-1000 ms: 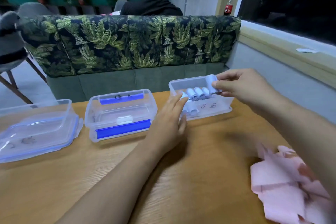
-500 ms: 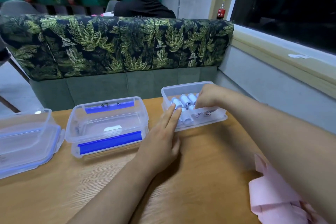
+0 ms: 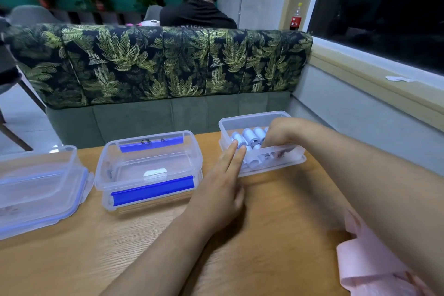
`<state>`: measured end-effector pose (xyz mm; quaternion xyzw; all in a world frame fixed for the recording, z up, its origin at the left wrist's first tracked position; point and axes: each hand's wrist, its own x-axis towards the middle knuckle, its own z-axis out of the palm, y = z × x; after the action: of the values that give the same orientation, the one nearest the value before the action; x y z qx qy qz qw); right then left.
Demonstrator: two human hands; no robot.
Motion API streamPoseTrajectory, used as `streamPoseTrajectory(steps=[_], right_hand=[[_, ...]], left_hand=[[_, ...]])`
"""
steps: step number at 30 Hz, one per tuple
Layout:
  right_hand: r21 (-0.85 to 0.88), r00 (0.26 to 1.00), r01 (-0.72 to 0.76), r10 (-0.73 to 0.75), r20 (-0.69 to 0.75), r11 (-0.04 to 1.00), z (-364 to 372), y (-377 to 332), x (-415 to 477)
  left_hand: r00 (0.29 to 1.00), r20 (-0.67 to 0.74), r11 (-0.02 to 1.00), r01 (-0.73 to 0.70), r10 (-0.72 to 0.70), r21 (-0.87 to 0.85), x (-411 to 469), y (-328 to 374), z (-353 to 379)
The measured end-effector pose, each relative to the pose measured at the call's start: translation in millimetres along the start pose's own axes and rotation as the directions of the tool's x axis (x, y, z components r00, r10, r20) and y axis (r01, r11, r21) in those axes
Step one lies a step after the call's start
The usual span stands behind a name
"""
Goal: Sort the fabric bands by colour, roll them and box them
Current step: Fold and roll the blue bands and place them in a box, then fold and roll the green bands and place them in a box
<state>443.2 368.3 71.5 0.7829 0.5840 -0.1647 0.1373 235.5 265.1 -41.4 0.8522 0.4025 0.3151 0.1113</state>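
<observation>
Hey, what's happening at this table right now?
A person is boxing rolled fabric bands. The right hand reaches into the open clear plastic box among pale blue rolls, while the left hand touches the box's side with straight fingers. Loose pink bands lie on the wooden table.

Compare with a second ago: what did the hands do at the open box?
The right hand carried a pale blue roll from above the open box down in among the rolled bands; its fingertips are hidden, so release is unclear. The left hand stayed, fingers straight, against the box's near wall. The lidded box and pink bands did not move.
</observation>
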Motion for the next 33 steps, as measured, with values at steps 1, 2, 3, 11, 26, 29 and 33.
streamPoseTrajectory(steps=[1,2,3,11,26,29,33], right_hand=[[0.006,1.000,0.003,-0.003,-0.002,1.000,0,0,0],[0.021,1.000,0.002,-0.002,-0.015,1.000,-1,0,0],[0.048,0.999,0.005,-0.003,-0.037,0.999,-1,0,0],[0.317,0.948,0.137,-0.032,-0.316,0.938,-8,11,-4],[0.474,0.671,0.737,-0.442,-0.595,0.482,52,-71,-131],[0.495,0.637,0.771,-0.524,-0.566,0.402,72,-106,-165],[0.519,0.578,0.799,-0.631,-0.517,0.305,103,-161,-202]], left_hand=[[1.000,0.000,1.000,-0.002,0.002,0.003,0,0,0],[1.000,0.001,1.000,-0.003,0.003,0.007,0,0,0],[1.000,0.002,1.000,-0.001,0.001,0.011,-1,0,0],[1.000,-0.008,1.000,-0.018,0.018,0.013,-2,-1,-2],[0.959,-0.284,0.997,0.003,0.018,0.073,-105,-3,-72],[0.936,-0.349,0.986,0.105,-0.054,0.129,-148,-13,-104],[0.860,-0.467,0.942,0.303,-0.204,0.146,-209,-27,-156]])
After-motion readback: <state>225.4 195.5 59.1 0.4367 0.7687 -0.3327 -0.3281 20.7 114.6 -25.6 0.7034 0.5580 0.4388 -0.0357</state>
